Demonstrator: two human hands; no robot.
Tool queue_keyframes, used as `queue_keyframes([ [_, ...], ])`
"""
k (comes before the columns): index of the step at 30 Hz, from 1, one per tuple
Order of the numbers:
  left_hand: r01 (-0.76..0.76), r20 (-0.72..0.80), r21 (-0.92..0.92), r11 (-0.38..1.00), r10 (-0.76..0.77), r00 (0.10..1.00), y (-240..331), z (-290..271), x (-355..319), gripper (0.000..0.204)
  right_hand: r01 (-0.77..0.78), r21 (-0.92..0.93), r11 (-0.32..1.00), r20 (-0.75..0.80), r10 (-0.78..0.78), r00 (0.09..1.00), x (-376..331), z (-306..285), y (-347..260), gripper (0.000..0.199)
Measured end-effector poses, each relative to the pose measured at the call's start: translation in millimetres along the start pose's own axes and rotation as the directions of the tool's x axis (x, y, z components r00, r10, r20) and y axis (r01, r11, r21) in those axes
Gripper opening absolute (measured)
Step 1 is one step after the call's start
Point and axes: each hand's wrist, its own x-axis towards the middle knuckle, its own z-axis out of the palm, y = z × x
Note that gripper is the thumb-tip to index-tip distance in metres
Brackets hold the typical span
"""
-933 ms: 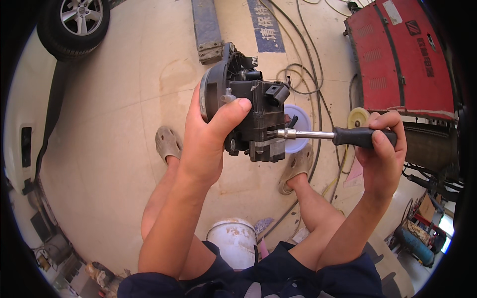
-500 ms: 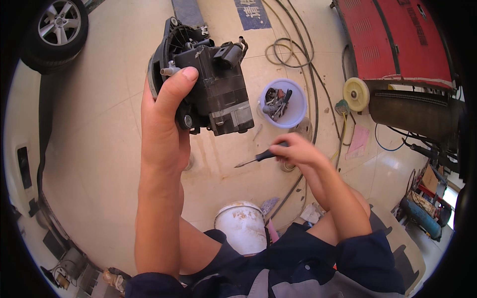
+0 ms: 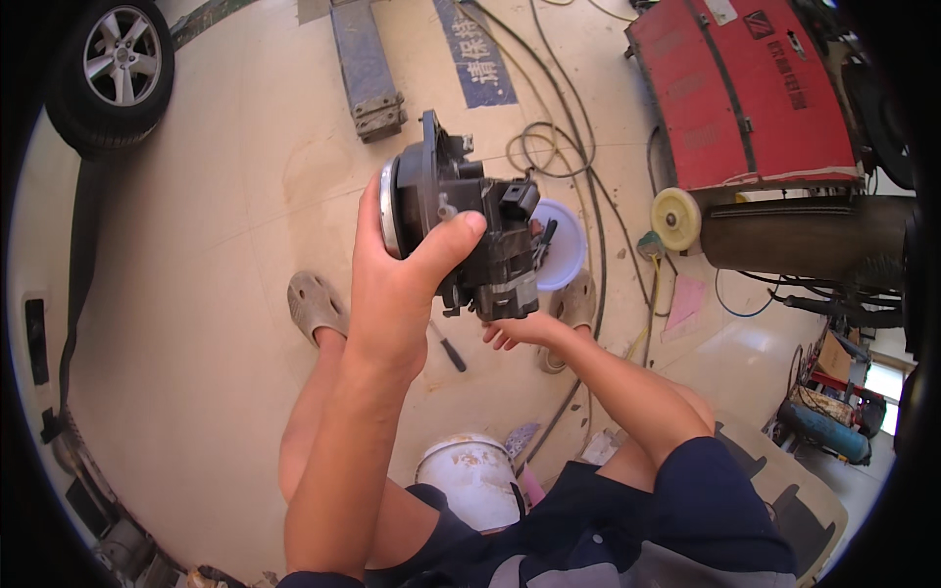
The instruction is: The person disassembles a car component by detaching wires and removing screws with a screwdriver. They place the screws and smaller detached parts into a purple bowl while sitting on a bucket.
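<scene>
Two hands are working: the left hand (image 3: 397, 294) holds the black lamp housing (image 3: 461, 230) up above the floor (image 3: 196, 245), fingers wrapped firmly around it. The screwdriver (image 3: 449, 348) lies on the floor between the feet, so I judge the screw work is paused. The right hand (image 3: 520, 331) reaches under the housing with loose, empty fingers, near the white bowl (image 3: 564, 257) of small parts.

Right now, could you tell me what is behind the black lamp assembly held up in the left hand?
Behind the black lamp assembly in the left hand shows part of a pale blue bowl on the floor and the right hand below it. The bowl's contents are mostly covered.
</scene>
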Motion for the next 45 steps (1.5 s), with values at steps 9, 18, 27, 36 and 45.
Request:
queue_keyframes([
  [9, 0.086, 0.058, 0.160, 0.983, -0.096, 0.994, -17.3, 17.7, -6.3, 0.109, 0.699, 0.141, 0.701, -0.242, -0.661, 0.711, -160.8, -13.0, -153.3, 0.116],
  [18, 0.169, 0.181, 0.344, 0.924, -0.241, 0.953, -11.0, 4.7, 1.2, 0.119, 0.601, 0.384, 0.701, -0.050, -0.634, 0.772, -146.8, -11.7, -146.3, 0.119],
  [27, 0.179, 0.147, 0.428, 0.886, -0.264, 0.953, -8.5, 2.7, 5.5, 0.119, 0.591, 0.416, 0.690, -0.032, -0.639, 0.769, -134.8, -13.1, -137.8, 0.110],
  [36, 0.124, 0.198, 0.408, 0.904, -0.221, 0.955, 2.8, 2.5, 8.1, 0.110, 0.537, 0.642, 0.547, -0.021, -0.688, 0.725, -136.8, -24.3, -121.8, 0.113],
  [45, 0.228, 0.224, 0.234, 0.945, -0.281, 0.933, 23.5, -11.3, 9.1, 0.085, 0.226, 0.949, 0.218, 0.038, -0.793, 0.609, -124.2, -28.9, -100.8, 0.090],
])
